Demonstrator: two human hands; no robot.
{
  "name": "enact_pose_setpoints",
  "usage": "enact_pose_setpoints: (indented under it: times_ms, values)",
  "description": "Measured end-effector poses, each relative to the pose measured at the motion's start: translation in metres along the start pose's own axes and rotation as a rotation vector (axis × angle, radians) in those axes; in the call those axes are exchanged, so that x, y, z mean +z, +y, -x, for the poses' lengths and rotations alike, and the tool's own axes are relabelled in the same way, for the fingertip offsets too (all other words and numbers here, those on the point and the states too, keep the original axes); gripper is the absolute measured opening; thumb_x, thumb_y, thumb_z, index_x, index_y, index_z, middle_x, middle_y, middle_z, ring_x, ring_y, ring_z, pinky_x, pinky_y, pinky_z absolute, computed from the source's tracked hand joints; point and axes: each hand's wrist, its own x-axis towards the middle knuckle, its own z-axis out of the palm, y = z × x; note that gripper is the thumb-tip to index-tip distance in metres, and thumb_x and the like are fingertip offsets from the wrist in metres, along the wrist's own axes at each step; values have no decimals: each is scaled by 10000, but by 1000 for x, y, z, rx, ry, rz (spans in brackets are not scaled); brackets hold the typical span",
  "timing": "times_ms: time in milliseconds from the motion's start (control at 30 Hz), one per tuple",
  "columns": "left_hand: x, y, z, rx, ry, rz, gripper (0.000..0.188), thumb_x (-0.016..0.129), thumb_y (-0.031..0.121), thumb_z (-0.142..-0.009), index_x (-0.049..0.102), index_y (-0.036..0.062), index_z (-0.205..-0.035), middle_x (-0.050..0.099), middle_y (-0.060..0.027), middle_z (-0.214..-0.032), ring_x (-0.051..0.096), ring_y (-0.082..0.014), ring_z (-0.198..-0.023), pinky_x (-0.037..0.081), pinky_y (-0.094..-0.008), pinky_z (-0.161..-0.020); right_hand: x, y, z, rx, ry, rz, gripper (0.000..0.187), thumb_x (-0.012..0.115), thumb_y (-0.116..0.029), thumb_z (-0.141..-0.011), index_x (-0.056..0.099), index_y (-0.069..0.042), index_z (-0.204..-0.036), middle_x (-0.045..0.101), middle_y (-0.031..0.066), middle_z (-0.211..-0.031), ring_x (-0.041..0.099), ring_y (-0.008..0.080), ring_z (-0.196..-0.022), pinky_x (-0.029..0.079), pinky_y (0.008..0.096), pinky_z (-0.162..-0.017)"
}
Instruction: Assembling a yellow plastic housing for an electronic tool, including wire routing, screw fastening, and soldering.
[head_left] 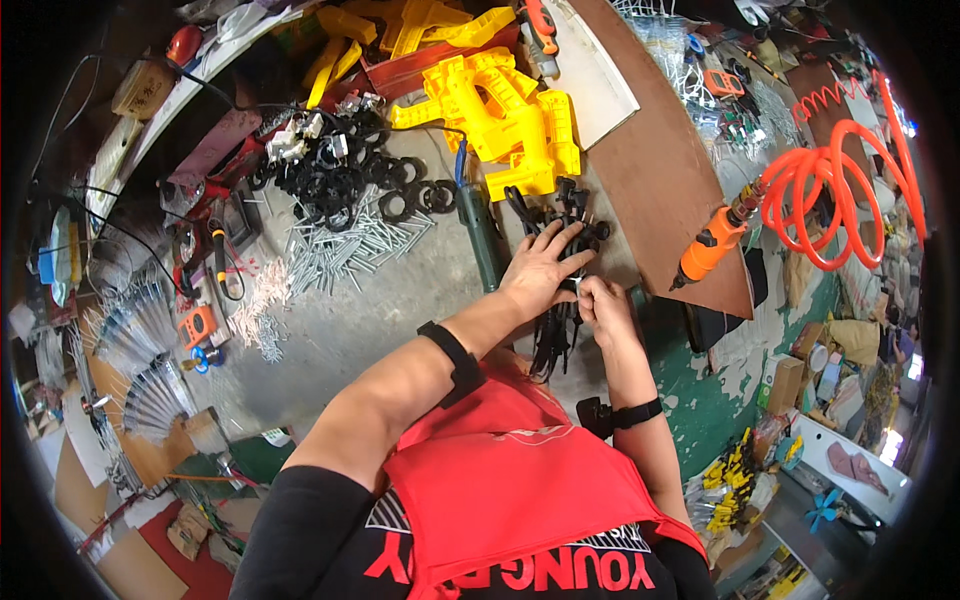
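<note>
A bundle of black cables (pixel 553 340) with thick black ends lies on the workbench in front of me. My left hand (pixel 540 272) grips the bundle from above, its fingers spread across it and its thumb at the side. Close against it, my right hand (pixel 606 310) is closed in a pinch beside the cables. A small pale bit shows between the two hands, too little to name. Left of the bundle lies a dark green handheld tool (pixel 479 235) with a blue cord end. Yellow plastic housings (pixel 500 125) are stacked just beyond the cables.
Black rings (pixel 335 175) and long screws (pixel 345 245) are heaped on the metal bench (pixel 330 345) to the left. At right, an orange air screwdriver (pixel 710 248) on a coiled orange hose (pixel 835 190) is above a brown board (pixel 665 150). A red bin (pixel 400 75) stands behind.
</note>
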Motion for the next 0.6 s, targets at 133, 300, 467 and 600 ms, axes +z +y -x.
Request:
enact_pose_setpoints:
  times_ms: [133, 300, 467, 600]
  values:
    - [22, 1, -3, -61, 54, 28, 743, 778, 320, -637, 483, 275, -1318, 302, -94, -1471, 297, -337, -1349, 338, -505, -1025, 4, 0, 10, 71, 17, -231, 180, 500, -77, -829, 462, -79, -653, 413, -15, -567, 324, 67, -429, 233, 223, -388]
    - [30, 5, -2, -96, 98, -28, 743, 778, 301, -647, 475, 270, -1324, 304, -96, -1472, 295, -339, -1350, 332, -504, -1030, 31, -52, 60, -170, -432, -384, 218, 484, -89, -827, 381, -92, -635, 370, -1, -559, 305, 76, -424, 235, 212, -371]
    - [22, 1, -6, -112, 64, -13, 790, 799, 327, -642, 445, 259, -1345, 300, -106, -1475, 298, -343, -1349, 342, -508, -1023, -5, -79, 141, -391, -600, -406, 202, 524, -84, -795, 414, -79, -625, 363, -1, -502, 290, 99, -361, 261, 256, -360]
    - [20, -3, -3, -51, 109, 30, 868, 803, 338, -634, 387, 229, -1389, 284, -129, -1480, 315, -354, -1338, 350, -497, -1017, -127, -25, 175, -266, -500, -779, 201, 518, -139, -838, 443, -85, -660, 399, 4, -534, 332, 126, -378, 311, 247, -412]
